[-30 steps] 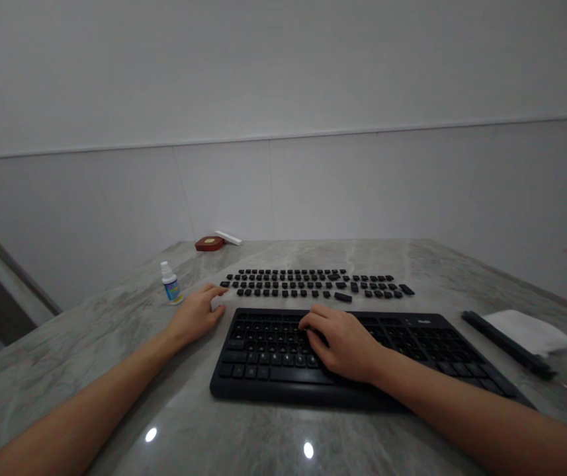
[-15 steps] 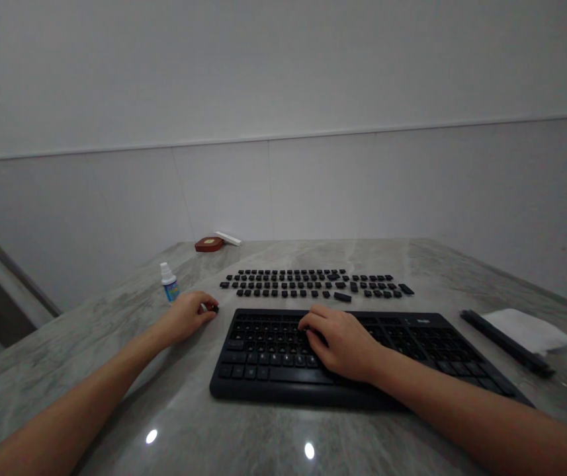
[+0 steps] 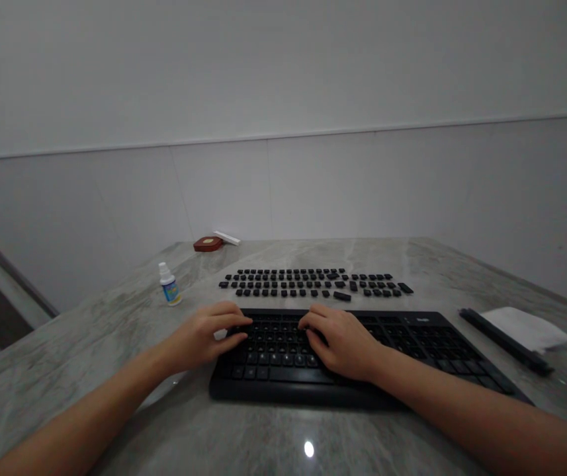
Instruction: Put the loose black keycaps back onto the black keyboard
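A black keyboard (image 3: 307,395) lies flat on the table. Many of its upper key positions are bare, while caps cover its lower rows. At its upper left corner is my left hand (image 3: 214,334), thumb and forefinger pinched towards each other; the small black keycap seen in them earlier hardly shows against the dark keyboard. My right hand (image 3: 340,340) rests over the middle of the keyboard. Its fingers are bent, thumb and forefinger tips close together at the upper rows, and what lies between them is hidden. Behind the keyboard, loose black keycaps (image 3: 283,285) stand in several rows.
Left of the keycaps stands a small white bottle (image 3: 171,289) with a blue label. A brown case (image 3: 208,244) and a white flat box (image 3: 227,238) lie at the back. To the right are a long black strip (image 3: 506,341) and a white sheet (image 3: 526,328).
My left hand has moved right and nearer, from the table beside the bottle onto the keyboard's upper left corner. The bottle shows fully now. My right hand has stayed put.
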`<action>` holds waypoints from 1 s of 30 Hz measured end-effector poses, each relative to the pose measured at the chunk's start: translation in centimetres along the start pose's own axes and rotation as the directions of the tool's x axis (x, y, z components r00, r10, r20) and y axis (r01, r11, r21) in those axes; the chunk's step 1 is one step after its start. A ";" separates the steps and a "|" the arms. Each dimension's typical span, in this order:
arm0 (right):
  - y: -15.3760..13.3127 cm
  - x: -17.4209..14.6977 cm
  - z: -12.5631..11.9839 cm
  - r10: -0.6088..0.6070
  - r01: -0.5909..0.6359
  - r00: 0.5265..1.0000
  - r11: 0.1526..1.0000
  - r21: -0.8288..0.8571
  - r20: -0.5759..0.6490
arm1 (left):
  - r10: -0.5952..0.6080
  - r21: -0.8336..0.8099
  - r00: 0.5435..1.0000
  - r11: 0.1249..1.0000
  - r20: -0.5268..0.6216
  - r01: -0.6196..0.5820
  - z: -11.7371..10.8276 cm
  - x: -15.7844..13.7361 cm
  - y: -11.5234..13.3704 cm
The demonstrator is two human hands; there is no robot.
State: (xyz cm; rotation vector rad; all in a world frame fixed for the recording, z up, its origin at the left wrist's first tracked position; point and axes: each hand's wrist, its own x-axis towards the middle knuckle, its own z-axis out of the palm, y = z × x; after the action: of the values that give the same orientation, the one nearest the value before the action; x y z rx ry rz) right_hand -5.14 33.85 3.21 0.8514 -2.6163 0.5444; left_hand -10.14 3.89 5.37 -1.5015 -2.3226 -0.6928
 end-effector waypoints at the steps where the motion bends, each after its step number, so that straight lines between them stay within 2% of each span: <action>1: 0.0 0.0 0.0 0.002 -0.002 1.000 1.000 -0.002 0.002 | 0.043 -0.014 0.999 0.999 0.011 -0.042 0.1 0.0 0.3; 5: 0.0 -0.1 0.0 0.003 -0.003 1.000 1.000 -0.002 0.012 | 0.105 -0.024 0.993 0.994 0.053 -0.104 0.4 0.0 0.6; 15: 0.0 0.0 0.0 0.005 -0.005 1.000 1.000 -0.008 0.012 | 0.074 -0.054 0.988 0.996 0.139 -0.067 0.3 0.1 0.7; 17: 0.0 0.0 0.0 0.000 0.000 1.000 1.000 -0.006 0.007 | 0.040 -0.062 0.989 0.998 0.145 -0.031 0.3 0.1 0.7; 22: 0.2 0.0 0.1 -0.011 0.011 1.000 1.000 -0.009 -0.003 | -0.141 -0.034 0.984 0.989 0.105 0.145 0.5 0.1 0.8; 24: 0.2 -0.1 0.1 -0.012 0.012 1.000 1.000 -0.012 -0.006 | -0.170 -0.048 0.981 0.983 0.097 0.176 0.5 0.1 0.9; 27: 0.2 -0.1 0.1 -0.016 0.016 1.000 1.000 -0.007 -0.003 | -0.165 -0.077 0.982 0.982 0.087 0.172 0.6 0.0 1.3; 30: 0.0 -0.1 0.0 -0.009 0.009 1.000 1.000 -0.003 0.001 | -0.095 -0.102 0.992 0.989 0.080 0.102 0.6 0.0 1.5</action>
State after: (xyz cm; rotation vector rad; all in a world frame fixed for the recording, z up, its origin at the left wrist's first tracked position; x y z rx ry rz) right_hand -5.09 33.92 3.12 0.8622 -2.6124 0.5379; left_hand -8.77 4.76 5.23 -1.4888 -2.4657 -0.8107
